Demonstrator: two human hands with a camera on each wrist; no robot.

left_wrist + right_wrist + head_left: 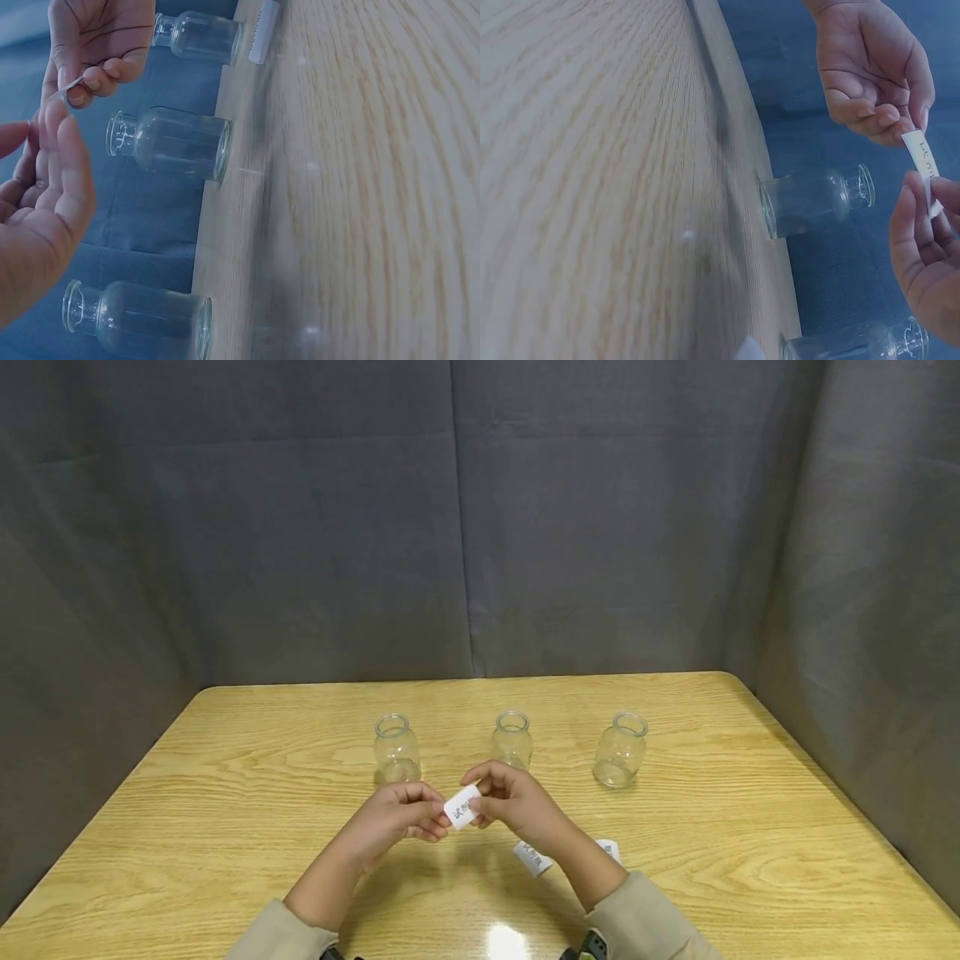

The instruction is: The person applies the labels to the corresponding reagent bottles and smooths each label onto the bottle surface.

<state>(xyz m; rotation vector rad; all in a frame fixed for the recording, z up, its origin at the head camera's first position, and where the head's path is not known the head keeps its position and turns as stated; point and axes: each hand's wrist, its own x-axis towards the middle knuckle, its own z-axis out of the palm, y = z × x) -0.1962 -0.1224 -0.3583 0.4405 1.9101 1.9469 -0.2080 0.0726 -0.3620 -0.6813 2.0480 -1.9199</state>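
Between both hands is a small white paper label with dark handwritten characters, held up over the table. The left hand pinches its left edge with thumb and fingertips. On the other side the right hand grips the right edge, its thumb lying over part of the writing. In the right wrist view the label appears as a narrow strip spanning both hands' fingertips. Behind the hands stand three clear glass jars: a left jar, a middle jar partly hidden by the right hand, and a right jar.
Two more white labels lie on the wooden table: one label beside the right forearm, another label partly hidden behind it. A dark grey curtain surrounds the table at the back and sides.
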